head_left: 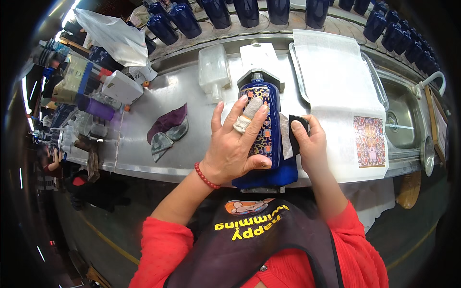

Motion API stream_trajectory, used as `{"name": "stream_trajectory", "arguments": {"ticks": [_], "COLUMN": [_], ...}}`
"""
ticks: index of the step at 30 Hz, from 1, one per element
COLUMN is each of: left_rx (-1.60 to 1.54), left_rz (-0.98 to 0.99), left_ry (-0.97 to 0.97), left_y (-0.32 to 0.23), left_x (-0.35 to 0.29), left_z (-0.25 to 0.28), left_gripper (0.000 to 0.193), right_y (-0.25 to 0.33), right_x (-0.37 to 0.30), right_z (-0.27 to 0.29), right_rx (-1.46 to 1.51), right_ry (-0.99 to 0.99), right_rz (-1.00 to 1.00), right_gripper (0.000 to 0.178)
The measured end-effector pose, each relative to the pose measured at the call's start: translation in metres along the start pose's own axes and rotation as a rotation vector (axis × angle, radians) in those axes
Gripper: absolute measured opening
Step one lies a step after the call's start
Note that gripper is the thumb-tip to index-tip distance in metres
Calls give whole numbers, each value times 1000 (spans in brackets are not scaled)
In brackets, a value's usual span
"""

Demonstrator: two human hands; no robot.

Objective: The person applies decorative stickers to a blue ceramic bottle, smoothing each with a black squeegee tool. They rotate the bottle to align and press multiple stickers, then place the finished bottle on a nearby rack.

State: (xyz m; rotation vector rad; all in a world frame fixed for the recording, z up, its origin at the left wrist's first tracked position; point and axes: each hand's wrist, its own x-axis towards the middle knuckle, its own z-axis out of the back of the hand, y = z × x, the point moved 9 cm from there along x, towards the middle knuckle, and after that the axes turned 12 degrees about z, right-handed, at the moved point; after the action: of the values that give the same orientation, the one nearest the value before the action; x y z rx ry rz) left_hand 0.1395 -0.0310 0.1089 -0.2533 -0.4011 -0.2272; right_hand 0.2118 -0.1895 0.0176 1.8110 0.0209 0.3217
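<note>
A dark blue bottle (pixel 274 110) with a gold and floral decal (pixel 267 138) lies on its back, neck pointing away, in a notched holder (pixel 273 79). My left hand (pixel 230 139) rests on the decal with its fingers spread; one finger is wrapped in pale cloth. My right hand (pixel 309 141) is closed on a flat scraper (pixel 294 137) with a black grip and a pale grey blade, held against the bottle's right side. A blue cloth (pixel 266 176) lies under the bottle's near end.
Right of the bottle, a white sheet (pixel 331 72) with one printed decal (pixel 370 141) covers a tray (pixel 298 72). A sink (pixel 401 125) is farther right. Purple and grey cloths (pixel 168 126) and a clear container (pixel 214 72) lie left. Blue bottles (pixel 216 12) line the conveyor behind.
</note>
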Motion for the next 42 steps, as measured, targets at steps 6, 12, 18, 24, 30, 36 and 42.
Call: {"name": "stream_trajectory", "arguments": {"ticks": [6,12,18,24,30,36,42], "left_rx": [15,-13,-34,-341,-319,-135,-7], "left_rz": [-127,-164,-282,-190,199,228,138], "left_ry": [-6,77,111,11,-183,-172,-208], "left_y": [4,10,-32,-30,12,21,3], "left_x": [45,68,25,-20,-61,-59,-52], "left_z": [2,-2,3,13,-4,-12,7], "left_gripper": [81,74,73,55,90,103,94], "right_y": [-2,-7,-9,25,51,111,101], "right_x": [3,-2,2,25,65,20,1], "right_z": [0,6,24,8,-45,-65,-71], "right_rx": [14,113,177,-8,-414,-973,-435], "right_ry": [17,-17,-92,-27,273,401,811], "right_rz": [-35,-75,-107,64,348,970,570], "right_gripper": [15,15,15,18,21,21,34]}}
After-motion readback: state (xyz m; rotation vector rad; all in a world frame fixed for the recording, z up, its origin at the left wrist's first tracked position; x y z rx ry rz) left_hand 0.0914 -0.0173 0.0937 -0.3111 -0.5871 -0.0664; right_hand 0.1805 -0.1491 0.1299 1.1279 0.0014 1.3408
